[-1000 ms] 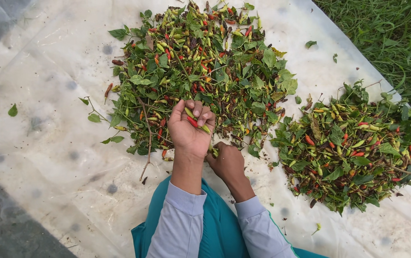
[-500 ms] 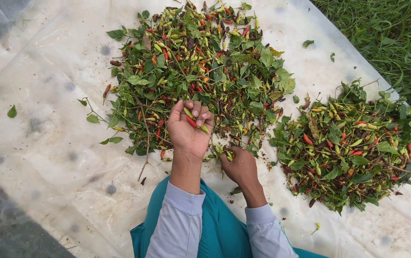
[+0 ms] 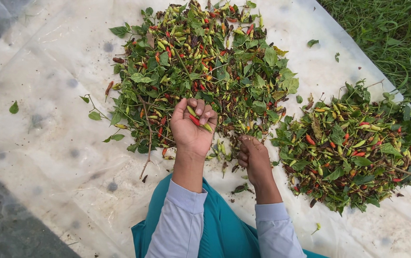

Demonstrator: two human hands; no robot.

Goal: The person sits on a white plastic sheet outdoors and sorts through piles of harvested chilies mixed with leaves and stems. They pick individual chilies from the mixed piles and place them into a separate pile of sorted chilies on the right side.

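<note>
My left hand (image 3: 191,126) is raised palm-up over the near edge of a big pile of chili peppers and leaves (image 3: 200,71), curled around a few green and red chilies (image 3: 197,117). My right hand (image 3: 253,156) rests low on the clear plastic sheet (image 3: 47,119), fingers bent, at the gap between the big pile and a smaller pile of chilies and leaves (image 3: 353,143) on the right. A few loose green chilies (image 3: 219,149) lie between my hands. Whether the right hand holds anything is hidden.
Grass (image 3: 392,33) borders the sheet at the upper right. Stray leaves (image 3: 13,107) lie on the sheet at left. A thin bare stem (image 3: 147,143) lies by the big pile's near edge. My teal clothing (image 3: 215,224) fills the bottom centre.
My right hand has moved rightward from beside my left wrist toward the smaller pile, leaving some loose chilies behind. My left hand has stayed put with its chilies.
</note>
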